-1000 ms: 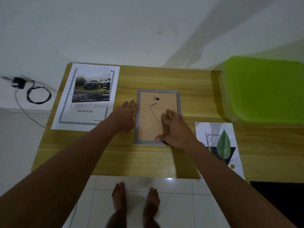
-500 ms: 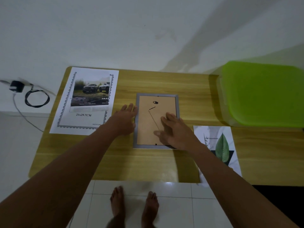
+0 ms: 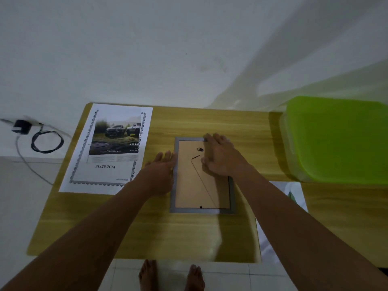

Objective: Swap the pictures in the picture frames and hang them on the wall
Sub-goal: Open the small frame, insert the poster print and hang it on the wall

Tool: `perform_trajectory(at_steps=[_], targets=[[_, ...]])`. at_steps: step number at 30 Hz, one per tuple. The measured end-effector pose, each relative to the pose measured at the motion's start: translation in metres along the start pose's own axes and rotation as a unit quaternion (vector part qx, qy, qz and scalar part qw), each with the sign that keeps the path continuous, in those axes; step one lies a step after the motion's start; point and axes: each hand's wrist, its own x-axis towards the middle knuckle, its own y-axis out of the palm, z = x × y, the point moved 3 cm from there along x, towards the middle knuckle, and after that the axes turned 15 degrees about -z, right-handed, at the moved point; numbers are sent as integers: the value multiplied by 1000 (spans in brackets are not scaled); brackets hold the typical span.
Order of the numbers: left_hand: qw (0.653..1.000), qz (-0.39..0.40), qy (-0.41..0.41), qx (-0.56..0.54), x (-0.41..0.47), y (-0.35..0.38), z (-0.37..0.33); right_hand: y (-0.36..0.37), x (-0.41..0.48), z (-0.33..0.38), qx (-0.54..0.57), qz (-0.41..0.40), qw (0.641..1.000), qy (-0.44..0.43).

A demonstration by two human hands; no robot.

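A grey picture frame [image 3: 201, 210] lies face down on the wooden table [image 3: 147, 227], its brown backing board [image 3: 189, 190] up. My left hand [image 3: 161, 173] rests flat against the frame's left edge, fingers together. My right hand [image 3: 220, 158] lies on the upper right part of the backing, fingertips at the frame's top edge. A large print of two trucks [image 3: 109, 148] lies on the table's left side. A leaf print [image 3: 294, 196] shows on the right, mostly hidden by my right forearm.
A green plastic lid on a clear box [image 3: 336, 139] stands at the table's back right. A black charger and coiled cable [image 3: 39, 137] lie on the floor at left. The white wall rises behind the table. My bare feet [image 3: 172, 276] show below the front edge.
My right hand has slid from the frame's lower right up to its top right corner. The left hand has stayed at the left edge. The view has tilted slightly.
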Motion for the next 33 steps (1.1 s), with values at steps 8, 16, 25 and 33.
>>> perform_trajectory(at_steps=[8, 16, 25, 33], targets=[[1000, 6, 3, 5, 1, -1, 1, 8, 3, 0, -39, -30, 998, -42], [1000, 12, 4, 4, 0, -4, 0, 13, 7, -1, -55, -21, 997, -43], [1000, 12, 1, 1, -2, -7, -2, 12, 10, -2, -74, -2, 996, -50], [1000, 14, -2, -1, -1, -7, -2, 12, 8, -4, -110, 14, 991, -70]])
